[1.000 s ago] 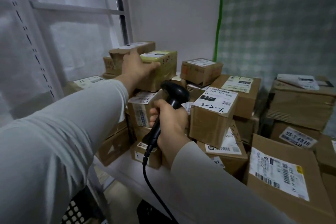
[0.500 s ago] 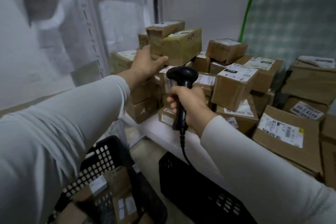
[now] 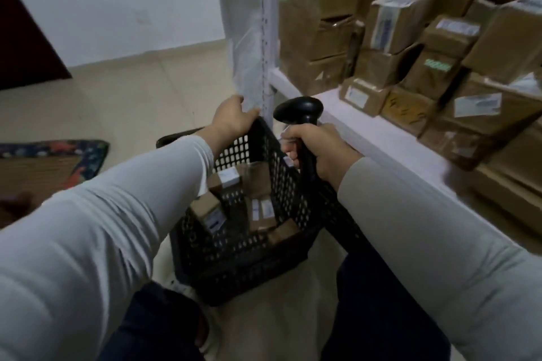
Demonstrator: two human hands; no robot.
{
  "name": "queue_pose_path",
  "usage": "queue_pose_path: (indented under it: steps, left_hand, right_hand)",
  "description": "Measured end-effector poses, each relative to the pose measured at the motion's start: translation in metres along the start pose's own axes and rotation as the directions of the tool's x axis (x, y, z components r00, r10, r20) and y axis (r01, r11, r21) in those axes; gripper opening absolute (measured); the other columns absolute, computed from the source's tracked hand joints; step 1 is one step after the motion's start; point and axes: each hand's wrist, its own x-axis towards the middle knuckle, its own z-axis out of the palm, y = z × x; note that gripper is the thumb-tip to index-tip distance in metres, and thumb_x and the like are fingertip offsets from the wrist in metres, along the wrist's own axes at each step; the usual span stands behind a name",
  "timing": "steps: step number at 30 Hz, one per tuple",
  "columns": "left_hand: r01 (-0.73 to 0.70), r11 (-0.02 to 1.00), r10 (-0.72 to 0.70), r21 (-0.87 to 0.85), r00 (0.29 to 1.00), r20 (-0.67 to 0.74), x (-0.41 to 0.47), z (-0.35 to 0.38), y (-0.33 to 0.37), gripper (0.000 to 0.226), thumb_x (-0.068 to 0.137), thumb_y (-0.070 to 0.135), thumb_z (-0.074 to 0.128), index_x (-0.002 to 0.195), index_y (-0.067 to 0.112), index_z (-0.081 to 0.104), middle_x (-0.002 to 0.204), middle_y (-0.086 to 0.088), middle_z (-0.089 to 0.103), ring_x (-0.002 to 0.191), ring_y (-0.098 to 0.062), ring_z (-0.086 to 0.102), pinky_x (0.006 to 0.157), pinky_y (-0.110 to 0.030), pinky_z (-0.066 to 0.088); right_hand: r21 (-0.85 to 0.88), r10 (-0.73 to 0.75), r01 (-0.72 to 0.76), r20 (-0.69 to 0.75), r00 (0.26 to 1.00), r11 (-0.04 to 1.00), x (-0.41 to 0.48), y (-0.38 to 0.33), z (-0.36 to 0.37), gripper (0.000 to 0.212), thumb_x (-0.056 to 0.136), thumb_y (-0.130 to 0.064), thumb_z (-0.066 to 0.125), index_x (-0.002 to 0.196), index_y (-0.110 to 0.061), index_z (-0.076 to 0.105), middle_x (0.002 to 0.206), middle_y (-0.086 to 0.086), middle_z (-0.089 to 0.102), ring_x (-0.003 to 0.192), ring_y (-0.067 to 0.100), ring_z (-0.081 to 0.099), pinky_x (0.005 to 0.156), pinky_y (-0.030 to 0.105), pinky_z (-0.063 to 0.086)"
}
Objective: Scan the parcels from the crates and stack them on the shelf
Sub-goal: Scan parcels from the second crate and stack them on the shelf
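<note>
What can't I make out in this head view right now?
Labels on parcels in the crate: too small, blurred.
On the shelf, boxes: motion-blurred, cut off at the right edge.
Fingers of left hand: mostly behind it, grip on crate rim unclear.
Handle of scanner: covered by right hand.

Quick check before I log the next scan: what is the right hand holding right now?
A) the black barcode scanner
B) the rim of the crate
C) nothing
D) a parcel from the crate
A: the right hand is curled round the handle of the black barcode scanner, just above the crate; the left hand is the one at the crate's rim.
</note>
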Motion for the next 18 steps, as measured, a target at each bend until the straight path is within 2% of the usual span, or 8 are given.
queue_pose_path:
  steps: [4, 9, 11, 14, 16, 18]
  left_hand:
    - [0.156, 0.986, -0.157, 0.058, 0.987, 0.011, -0.002, 0.010, -0.075, 0.037, 0.093, 0.024, 0.058, 0.123, 0.002, 0.057, 0.121, -0.017, 0.062, 0.113, -0.032, 0.057, 0.088, -0.030, 0.042]
    - [0.333, 0.929, -0.352, 0.162, 0.930, 0.107, 0.001, 0.033, -0.162, 0.014, 0.090, 0.016, 0.060, 0.098, 0.005, 0.059, 0.104, -0.016, 0.062, 0.097, -0.030, 0.059, 0.066, -0.027, 0.040]
    - [0.379, 0.901, -0.412, 0.211, 0.899, 0.150, 0.008, 0.048, -0.186, 0.020, 0.090, 0.015, 0.060, 0.105, 0.002, 0.060, 0.109, -0.017, 0.062, 0.104, -0.032, 0.058, 0.072, -0.028, 0.040]
    - [0.371, 0.855, -0.463, 0.362, 0.861, 0.210, 0.019, 0.073, -0.208, 0.036, 0.092, 0.011, 0.058, 0.123, -0.004, 0.052, 0.127, -0.020, 0.056, 0.120, -0.035, 0.051, 0.092, -0.033, 0.041]
    - [0.309, 0.827, -0.463, 0.469, 0.848, 0.257, 0.029, 0.091, -0.226, 0.050, 0.091, 0.012, 0.059, 0.135, -0.003, 0.041, 0.137, -0.022, 0.046, 0.127, -0.037, 0.043, 0.097, -0.033, 0.037]
    - [0.182, 0.778, -0.455, 0.601, 0.823, 0.340, 0.033, 0.102, -0.250, 0.069, 0.091, 0.014, 0.059, 0.148, 0.004, 0.021, 0.148, -0.022, 0.027, 0.137, -0.039, 0.031, 0.106, -0.036, 0.034]
  right_hand:
    - [0.047, 0.072, -0.075, 0.064, 0.995, 0.996, 0.025, 0.037, 0.034, 0.016, 0.084, -0.002, 0.062, 0.100, 0.003, 0.060, 0.053, 0.009, 0.056, 0.034, 0.013, 0.048, 0.036, 0.017, 0.039]
    - [-0.030, 0.178, -0.176, 0.082, 0.981, 0.984, 0.070, 0.081, 0.066, 0.019, 0.086, -0.007, 0.064, 0.102, 0.002, 0.063, 0.050, 0.006, 0.060, 0.040, 0.013, 0.049, 0.039, 0.019, 0.041]
    - [-0.066, 0.214, -0.208, 0.087, 0.973, 0.976, 0.090, 0.095, 0.074, 0.017, 0.087, -0.007, 0.064, 0.101, 0.003, 0.063, 0.054, 0.007, 0.060, 0.041, 0.014, 0.049, 0.040, 0.020, 0.040]
    - [-0.102, 0.274, -0.264, 0.102, 0.956, 0.959, 0.120, 0.114, 0.083, 0.011, 0.087, -0.006, 0.064, 0.094, 0.003, 0.062, 0.061, 0.009, 0.059, 0.045, 0.016, 0.049, 0.043, 0.024, 0.040]
    - [-0.109, 0.311, -0.300, 0.101, 0.945, 0.948, 0.142, 0.126, 0.088, 0.011, 0.087, -0.006, 0.063, 0.093, 0.003, 0.063, 0.061, 0.009, 0.059, 0.046, 0.016, 0.050, 0.043, 0.024, 0.041]
    - [-0.119, 0.345, -0.332, 0.110, 0.932, 0.936, 0.153, 0.133, 0.092, 0.009, 0.087, -0.006, 0.064, 0.090, 0.003, 0.063, 0.061, 0.009, 0.059, 0.046, 0.015, 0.050, 0.043, 0.023, 0.042]
